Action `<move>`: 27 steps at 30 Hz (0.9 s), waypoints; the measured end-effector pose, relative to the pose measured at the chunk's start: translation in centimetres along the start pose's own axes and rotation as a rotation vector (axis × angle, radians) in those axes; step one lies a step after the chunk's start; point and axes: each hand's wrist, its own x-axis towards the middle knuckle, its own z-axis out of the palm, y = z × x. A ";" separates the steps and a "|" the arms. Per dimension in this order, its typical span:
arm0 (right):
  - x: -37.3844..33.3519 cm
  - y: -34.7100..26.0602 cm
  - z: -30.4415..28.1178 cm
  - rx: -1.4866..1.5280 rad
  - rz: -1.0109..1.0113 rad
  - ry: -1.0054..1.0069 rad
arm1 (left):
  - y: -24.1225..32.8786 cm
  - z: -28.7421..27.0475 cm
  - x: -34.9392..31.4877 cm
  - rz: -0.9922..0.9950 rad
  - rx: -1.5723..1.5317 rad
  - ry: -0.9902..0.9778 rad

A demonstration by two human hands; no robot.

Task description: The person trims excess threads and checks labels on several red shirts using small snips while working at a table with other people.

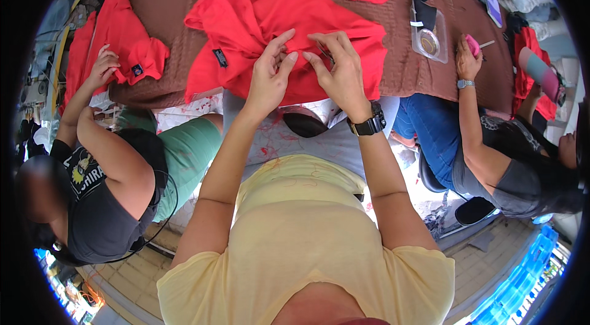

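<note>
In the head view, my left grip (269, 76) and right grip (343, 73) hover close together over the red garment (246, 24), which lies crumpled on the brown-covered table (398, 48) before me; my right one grasps a small metal tool (325, 52), while my left thumb and fingers curl inward, though I cannot tell whether they pinch anything
</note>
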 end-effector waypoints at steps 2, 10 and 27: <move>-0.1 -0.3 0.4 -0.021 0.012 -0.037 | 0.1 0.1 -0.2 -0.006 -0.024 0.035; -0.4 1.5 0.4 0.317 0.175 0.095 | 0.5 0.1 -0.1 0.039 -0.089 0.046; -1.2 0.3 0.5 0.190 -0.100 0.101 | 1.1 0.6 -1.3 -0.025 -0.069 0.051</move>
